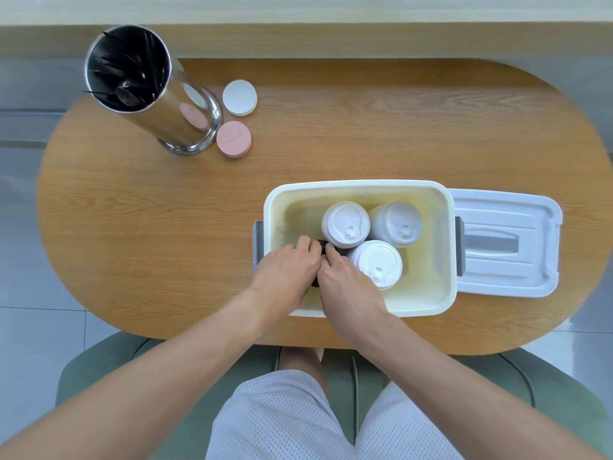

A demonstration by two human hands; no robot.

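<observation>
Bare forearms reach up from the lap to the wooden counter point(166, 227), where a cream bin point(358, 185) sits right of centre, its pale lid point(507, 244) lying off to the right. Three white-lidded cups point(346, 224) crowd the bin's upper right. Left grip point(285, 263) and right grip point(345, 280) curl round a dark container point(320, 248) in the bin's lower left, just beside the nearest cup. I'd judge it is being seated or lifted; which, I cannot tell. Next it wants a level, two-sided hold clear of neighbouring lids. Mostly hidden, it seems upright, long axis rising toward the camera
</observation>
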